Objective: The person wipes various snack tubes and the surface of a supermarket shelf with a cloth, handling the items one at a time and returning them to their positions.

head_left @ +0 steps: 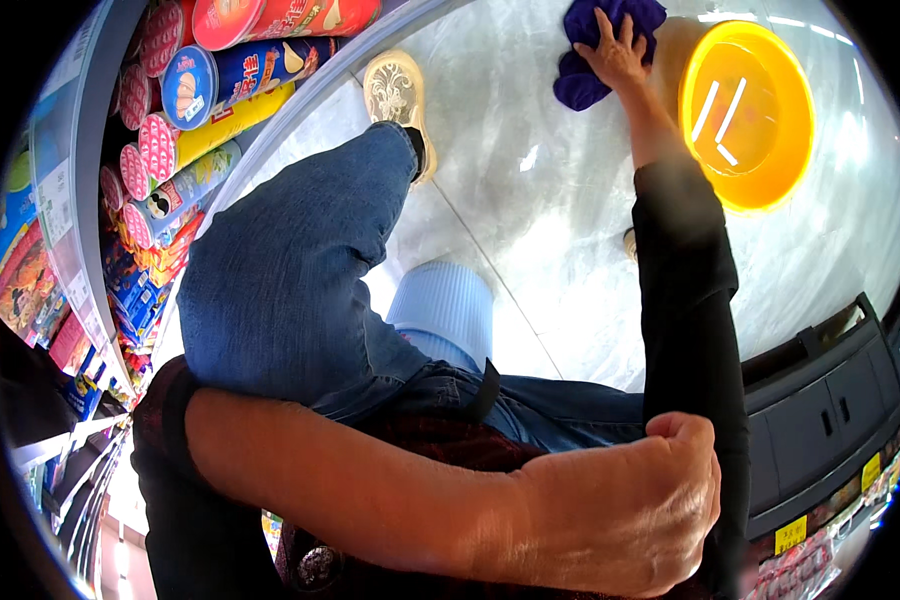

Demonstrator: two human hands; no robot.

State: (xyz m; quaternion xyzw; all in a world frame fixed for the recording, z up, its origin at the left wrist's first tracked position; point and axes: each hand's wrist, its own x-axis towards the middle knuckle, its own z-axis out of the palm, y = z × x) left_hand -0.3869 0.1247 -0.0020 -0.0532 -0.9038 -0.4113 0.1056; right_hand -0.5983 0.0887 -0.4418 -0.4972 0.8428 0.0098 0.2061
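A dark purple cloth (578, 82) lies crumpled on the grey floor at the far side. My right hand (615, 52) rests on it from above, fingers spread, the arm stretched out in a black sleeve. Just right of that hand stands a yellow basin (798, 110) holding clear liquid with bright reflections. My left hand (630, 505) is closed in a fist near my body, its forearm bare and crossing in front of me. The fist overlaps the right sleeve (685, 290) near the elbow in this view. Whatever its fingers hold, if anything, is hidden.
On the left, shelves (75, 190) carry several snack canisters (215, 85) and bright packets. A light-blue ribbed plastic container (445, 305) stands between my legs. Black cabinet-like units (820, 410) with yellow tags stand at the right. My shoe (395, 95) is beside the shelf base.
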